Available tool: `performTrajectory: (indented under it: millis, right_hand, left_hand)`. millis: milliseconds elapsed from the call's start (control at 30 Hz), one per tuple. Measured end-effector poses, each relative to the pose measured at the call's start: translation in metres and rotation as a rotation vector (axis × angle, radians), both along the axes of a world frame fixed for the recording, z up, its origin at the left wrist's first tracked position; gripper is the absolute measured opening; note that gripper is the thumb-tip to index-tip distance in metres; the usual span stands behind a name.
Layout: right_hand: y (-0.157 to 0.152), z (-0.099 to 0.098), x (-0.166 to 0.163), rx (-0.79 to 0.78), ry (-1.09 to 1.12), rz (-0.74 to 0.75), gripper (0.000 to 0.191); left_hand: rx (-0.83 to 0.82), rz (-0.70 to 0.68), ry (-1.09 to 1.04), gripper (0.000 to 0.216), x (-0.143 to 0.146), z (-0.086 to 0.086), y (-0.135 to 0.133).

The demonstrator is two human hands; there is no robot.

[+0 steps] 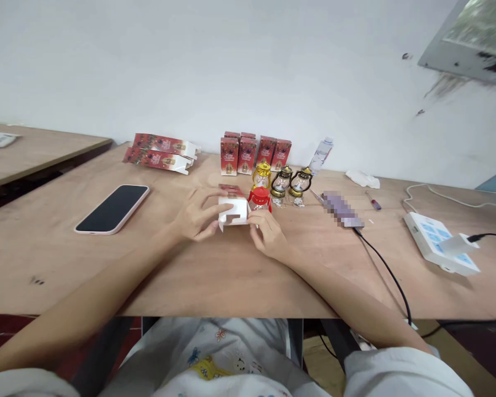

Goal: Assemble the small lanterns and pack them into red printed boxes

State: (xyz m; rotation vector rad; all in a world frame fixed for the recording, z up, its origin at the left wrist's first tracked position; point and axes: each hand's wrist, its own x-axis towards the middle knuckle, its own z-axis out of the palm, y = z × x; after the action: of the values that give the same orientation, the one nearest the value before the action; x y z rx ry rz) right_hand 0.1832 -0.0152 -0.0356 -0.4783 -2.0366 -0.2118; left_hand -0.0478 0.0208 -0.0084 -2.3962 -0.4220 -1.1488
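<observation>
Both hands are gripping a small box [233,212] at the middle of the wooden table [215,275]. The left hand [197,214] is wrapping its side, thumb across the white face; the right hand [267,234] is pinching the other end. A red lantern [260,198] is standing just behind, seemingly touching the box. A phone [112,208] is lying well to the left.
</observation>
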Motion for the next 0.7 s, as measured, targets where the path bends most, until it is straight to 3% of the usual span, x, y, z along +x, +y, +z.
performTrajectory:
  millis: [267,433,700]
  right_hand:
    - [0.006,-0.004,0.006,-0.056,0.07,0.028,0.036]
    - [0.0,-0.002,0.004,-0.039,0.04,0.106,0.032]
    - [-0.006,-0.001,0.004,-0.171,0.081,-0.008,0.02]
  left_hand:
    - [0.07,-0.097,0.232,0.051,0.002,0.001,0.003]
    - [0.11,-0.167,0.382,0.039,0.015,-0.007,-0.002]
    - [0.17,-0.022,0.21,0.035,0.008,-0.006,-0.001]
